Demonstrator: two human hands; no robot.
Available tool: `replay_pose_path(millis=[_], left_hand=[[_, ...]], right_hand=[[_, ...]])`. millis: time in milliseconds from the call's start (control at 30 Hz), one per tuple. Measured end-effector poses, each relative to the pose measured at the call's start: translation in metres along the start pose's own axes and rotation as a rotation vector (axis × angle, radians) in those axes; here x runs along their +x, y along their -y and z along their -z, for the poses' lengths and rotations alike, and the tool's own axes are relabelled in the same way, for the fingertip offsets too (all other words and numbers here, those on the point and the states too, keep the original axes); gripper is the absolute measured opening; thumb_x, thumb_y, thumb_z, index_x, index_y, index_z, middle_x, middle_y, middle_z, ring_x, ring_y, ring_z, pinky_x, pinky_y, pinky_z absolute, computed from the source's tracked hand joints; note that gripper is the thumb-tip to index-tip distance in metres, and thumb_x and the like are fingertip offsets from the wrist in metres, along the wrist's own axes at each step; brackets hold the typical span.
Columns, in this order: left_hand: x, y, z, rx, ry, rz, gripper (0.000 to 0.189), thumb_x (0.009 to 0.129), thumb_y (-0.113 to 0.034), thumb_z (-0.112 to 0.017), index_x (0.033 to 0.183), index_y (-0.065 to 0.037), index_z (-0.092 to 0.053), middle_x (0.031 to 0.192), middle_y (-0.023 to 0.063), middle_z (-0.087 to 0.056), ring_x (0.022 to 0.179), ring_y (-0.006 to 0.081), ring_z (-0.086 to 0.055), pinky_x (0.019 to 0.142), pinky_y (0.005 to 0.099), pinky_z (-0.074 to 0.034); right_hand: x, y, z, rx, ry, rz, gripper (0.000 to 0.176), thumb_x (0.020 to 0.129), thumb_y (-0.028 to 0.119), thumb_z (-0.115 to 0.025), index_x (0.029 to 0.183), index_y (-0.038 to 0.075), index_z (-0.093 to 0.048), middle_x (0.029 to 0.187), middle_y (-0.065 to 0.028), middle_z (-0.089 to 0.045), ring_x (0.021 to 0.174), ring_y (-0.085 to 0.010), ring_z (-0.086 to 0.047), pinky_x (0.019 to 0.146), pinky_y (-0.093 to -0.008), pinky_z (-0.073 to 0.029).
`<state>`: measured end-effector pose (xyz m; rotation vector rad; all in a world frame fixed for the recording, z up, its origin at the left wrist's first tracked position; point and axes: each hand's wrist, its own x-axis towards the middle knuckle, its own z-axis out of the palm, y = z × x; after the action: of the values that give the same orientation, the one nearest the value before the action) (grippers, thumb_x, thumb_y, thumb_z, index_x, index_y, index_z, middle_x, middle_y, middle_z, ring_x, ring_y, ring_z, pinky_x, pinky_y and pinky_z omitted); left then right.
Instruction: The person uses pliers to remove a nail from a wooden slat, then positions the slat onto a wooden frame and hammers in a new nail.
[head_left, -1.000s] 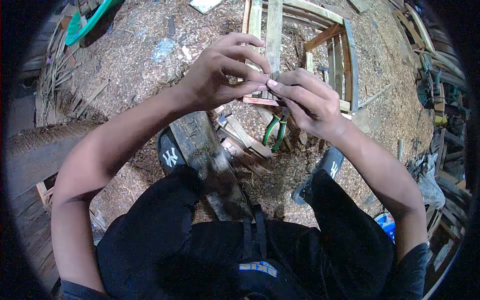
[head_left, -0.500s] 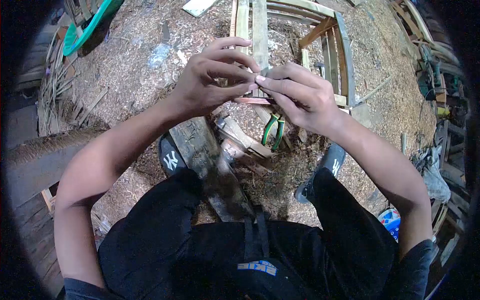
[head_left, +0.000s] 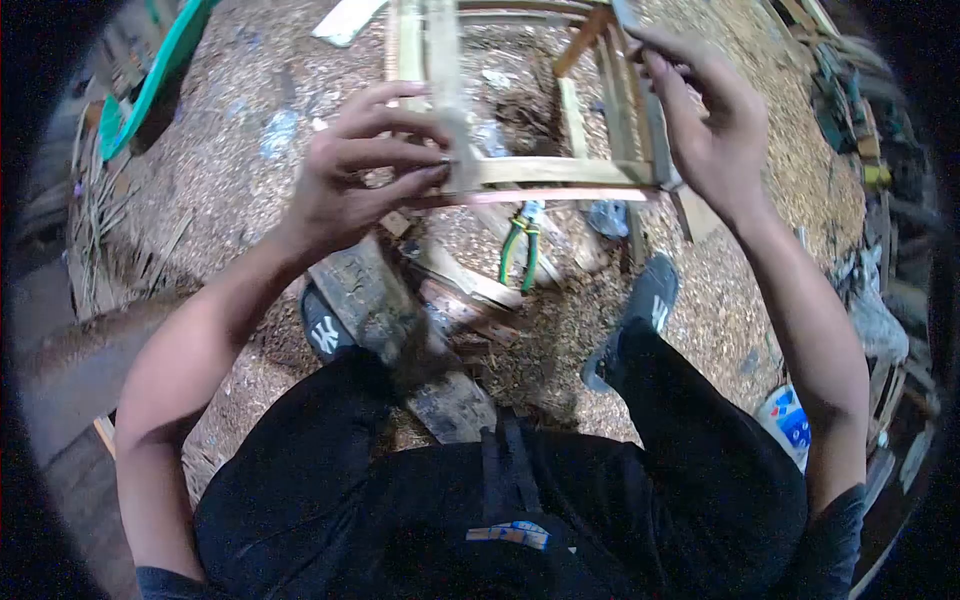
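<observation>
While the left hand (head_left: pixel 365 165) is hovering by the wooden frame (head_left: pixel 570 172), thumb near forefinger, the right hand (head_left: pixel 715 125) is curling well apart; whether either is gripping anything, one cannot tell. If something small is sitting there, a loosening pinch could be losing it among shavings (head_left: pixel 725 310), where the frame is standing near the pliers (head_left: pixel 532 260).

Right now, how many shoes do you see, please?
2. The left shoe is beside the plank; the right shoe is right of the pliers. The dark edges may hide more.
</observation>
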<state>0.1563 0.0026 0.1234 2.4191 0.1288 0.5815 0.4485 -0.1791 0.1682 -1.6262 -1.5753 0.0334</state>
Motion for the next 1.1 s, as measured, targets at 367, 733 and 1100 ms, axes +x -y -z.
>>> replay_pose_path(millis=[367,733,1100], left_hand=[[0.000,-0.009,0.002,0.087,0.063,0.044,0.020,0.079,0.001,-0.082,0.096,-0.007,-0.081,0.113,0.0077,-0.075,0.135,0.0371,-0.055,0.113,0.0507,-0.043],[-0.003,-0.012,0.002,0.077,0.081,0.102,0.020,0.074,0.008,-0.079,0.091,-0.001,-0.077,0.109,0.0118,-0.074,0.136,0.0454,-0.053,0.114,0.0568,-0.041],[0.002,-0.015,0.004,0.074,0.086,0.109,0.020,0.074,0.004,-0.083,0.091,-0.006,-0.081,0.111,0.0106,-0.075,0.135,0.0433,-0.055,0.112,0.0557,-0.044]], right_hand=[[-0.081,-0.100,0.020,-0.139,0.035,-0.407,0.025,0.100,0.018,-0.063,0.119,0.008,-0.076,0.108,-0.0175,-0.077,0.094,-0.0294,-0.076,0.084,-0.0387,-0.059],[-0.118,-0.158,-0.021,-0.182,0.334,-0.682,0.029,0.102,0.020,-0.062,0.122,0.004,-0.074,0.116,-0.0194,-0.075,0.104,-0.0315,-0.074,0.097,-0.0397,-0.056],[-0.159,-0.202,-0.061,-0.117,0.617,-0.814,0.041,0.095,0.034,-0.070,0.110,-0.004,-0.072,0.101,-0.0266,-0.074,0.097,-0.0372,-0.074,0.089,-0.0465,-0.055]])
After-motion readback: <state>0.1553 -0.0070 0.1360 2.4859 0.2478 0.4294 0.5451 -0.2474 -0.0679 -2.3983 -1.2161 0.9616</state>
